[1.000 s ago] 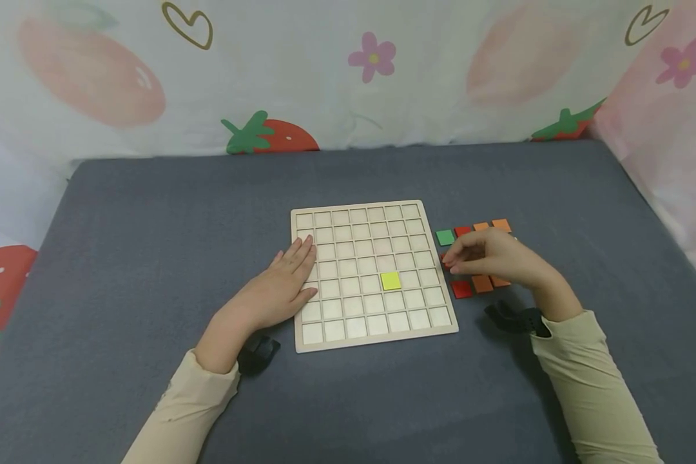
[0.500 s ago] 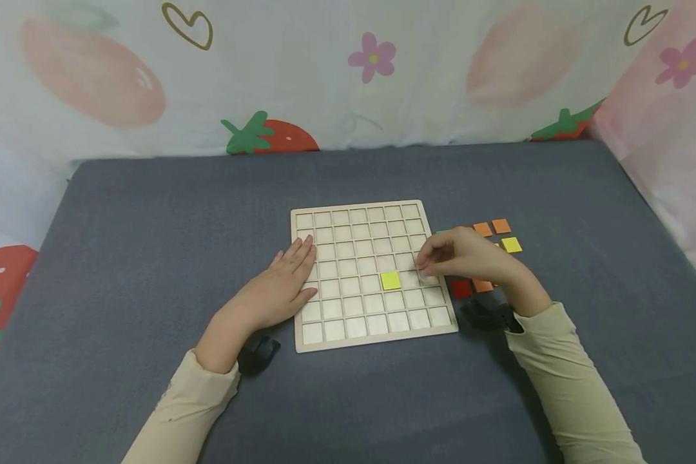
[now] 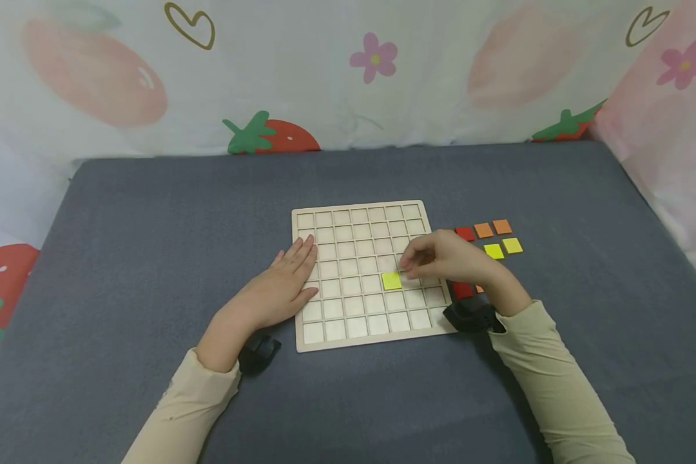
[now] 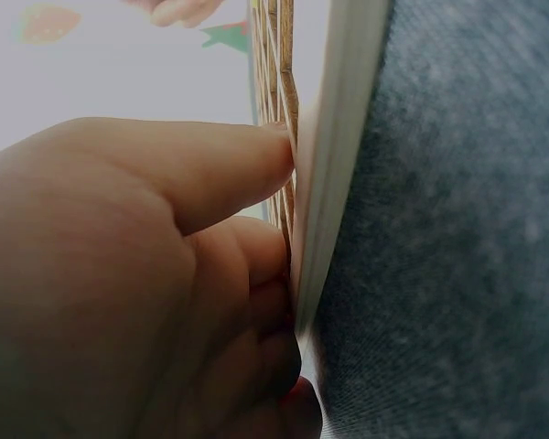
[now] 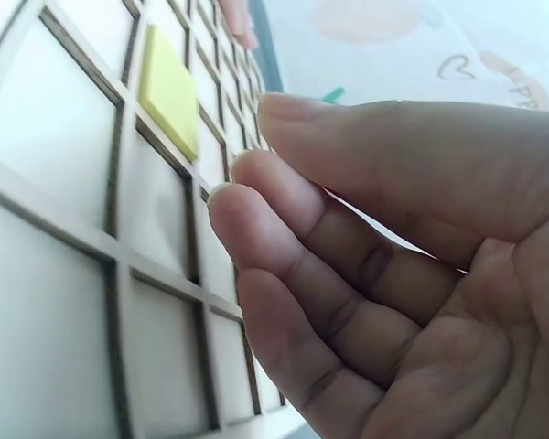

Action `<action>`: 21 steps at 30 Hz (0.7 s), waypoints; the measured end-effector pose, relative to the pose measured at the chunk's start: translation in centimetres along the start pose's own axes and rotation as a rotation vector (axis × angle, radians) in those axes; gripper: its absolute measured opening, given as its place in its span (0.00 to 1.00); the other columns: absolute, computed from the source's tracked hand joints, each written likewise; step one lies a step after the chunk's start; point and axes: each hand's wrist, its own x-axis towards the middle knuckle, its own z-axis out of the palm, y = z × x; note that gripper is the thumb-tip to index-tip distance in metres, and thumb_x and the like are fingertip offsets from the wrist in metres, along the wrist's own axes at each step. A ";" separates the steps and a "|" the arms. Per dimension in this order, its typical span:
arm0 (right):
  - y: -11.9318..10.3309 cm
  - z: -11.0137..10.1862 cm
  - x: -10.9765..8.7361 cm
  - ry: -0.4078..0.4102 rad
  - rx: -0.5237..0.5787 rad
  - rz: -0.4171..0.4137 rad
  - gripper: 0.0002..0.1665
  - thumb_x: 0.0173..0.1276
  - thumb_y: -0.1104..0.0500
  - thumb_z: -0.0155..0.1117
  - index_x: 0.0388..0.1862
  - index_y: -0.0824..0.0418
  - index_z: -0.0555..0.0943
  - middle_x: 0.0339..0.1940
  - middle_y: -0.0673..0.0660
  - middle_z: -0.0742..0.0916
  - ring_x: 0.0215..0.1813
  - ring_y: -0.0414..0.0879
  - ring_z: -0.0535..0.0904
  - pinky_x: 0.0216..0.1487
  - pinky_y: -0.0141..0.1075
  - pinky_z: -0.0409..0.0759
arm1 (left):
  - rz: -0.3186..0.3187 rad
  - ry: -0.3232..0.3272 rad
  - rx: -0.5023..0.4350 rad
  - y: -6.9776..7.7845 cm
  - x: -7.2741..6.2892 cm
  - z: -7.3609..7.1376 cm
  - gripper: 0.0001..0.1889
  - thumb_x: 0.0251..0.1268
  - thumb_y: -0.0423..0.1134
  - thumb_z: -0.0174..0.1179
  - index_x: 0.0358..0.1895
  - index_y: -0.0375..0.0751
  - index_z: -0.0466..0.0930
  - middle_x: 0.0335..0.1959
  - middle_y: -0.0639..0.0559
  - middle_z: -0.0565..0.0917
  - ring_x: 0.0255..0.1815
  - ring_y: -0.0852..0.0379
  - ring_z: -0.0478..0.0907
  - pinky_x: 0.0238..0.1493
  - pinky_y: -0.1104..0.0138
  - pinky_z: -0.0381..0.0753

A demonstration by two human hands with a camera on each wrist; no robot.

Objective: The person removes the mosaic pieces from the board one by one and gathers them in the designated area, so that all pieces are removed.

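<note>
A pale wooden grid board (image 3: pixel 336 345) lies on the table with one yellow square tile (image 3: pixel 391 281) in a cell right of its middle. My left hand (image 3: pixel 278 290) rests flat on the board's left side, fingers spread; in the left wrist view its thumb (image 4: pixel 238 165) lies over the board's edge. Over the right part of the grid, beside the yellow tile, is my right hand (image 3: pixel 452 261), thumb and fingers bent towards each other. In the right wrist view the thumb (image 5: pixel 366 146) covers the index finger, and I cannot tell whether a tile sits between them.
Right of the board lie several loose square tiles: a red tile (image 3: pixel 464 233), an orange tile (image 3: pixel 502 226), a yellow loose tile (image 3: pixel 512 245) and others, partly hidden by my right hand. A printed curtain (image 3: pixel 417 77) hangs behind the grey table (image 3: pixel 151 212). Black cameras are on both wrists.
My right hand has moved left from the loose tiles onto the grid, close beside the yellow tile, uncovering some tiles. My left hand has stayed in place.
</note>
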 end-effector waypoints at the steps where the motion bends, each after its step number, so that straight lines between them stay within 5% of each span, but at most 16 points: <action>1: 0.0 0.1 0.1 -0.004 0.005 0.001 0.06 0.59 0.68 0.68 0.37 0.66 0.83 0.35 0.55 0.86 0.36 0.45 0.82 0.39 0.34 0.79 | -0.001 -0.001 0.000 0.0 0.0 0.0 0.36 0.72 0.44 0.49 0.73 0.27 0.44 0.75 0.38 0.42 0.75 0.45 0.37 0.71 0.51 0.45; 21: 0.3 1.3 1.2 0.019 -0.035 0.002 0.08 0.55 0.68 0.71 0.35 0.64 0.84 0.29 0.52 0.83 0.34 0.45 0.79 0.39 0.35 0.79 | 0.006 0.000 -0.001 0.0 0.0 0.0 0.36 0.72 0.44 0.49 0.73 0.27 0.44 0.75 0.37 0.42 0.75 0.44 0.36 0.71 0.50 0.45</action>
